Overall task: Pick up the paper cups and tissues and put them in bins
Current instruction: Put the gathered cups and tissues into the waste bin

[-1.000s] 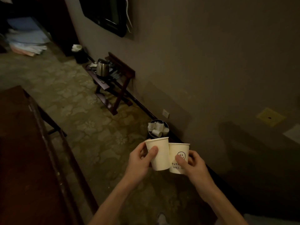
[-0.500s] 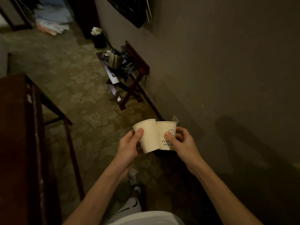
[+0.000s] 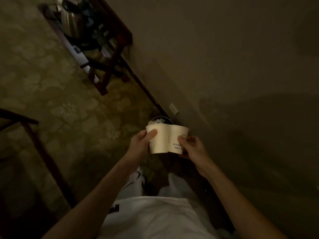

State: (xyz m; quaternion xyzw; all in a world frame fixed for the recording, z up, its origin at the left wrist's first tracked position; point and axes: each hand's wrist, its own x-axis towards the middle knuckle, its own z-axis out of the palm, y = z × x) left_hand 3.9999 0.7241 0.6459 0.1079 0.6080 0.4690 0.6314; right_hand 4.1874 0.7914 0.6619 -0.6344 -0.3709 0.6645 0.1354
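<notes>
Two white paper cups are held upright, side by side and touching. My left hand [image 3: 140, 144] grips the plain left cup [image 3: 159, 140], thumb across its front. My right hand [image 3: 193, 147] grips the right cup [image 3: 177, 137], which carries dark printed lettering. Just beyond the cups, on the floor by the wall, stands a small dark bin [image 3: 160, 119] with white crumpled things inside; the cups hide most of it.
A folding wooden rack [image 3: 110, 54] with a metal kettle [image 3: 69, 19] stands against the wall further on. A dark wooden table's leg [image 3: 44, 157] is at the left. Patterned carpet [image 3: 60, 100] lies between. My legs and shoes show below the cups.
The view has tipped down and moved closer to the wall. The bin, hidden half a second ago, shows again just behind the cups. Both hands keep their hold.
</notes>
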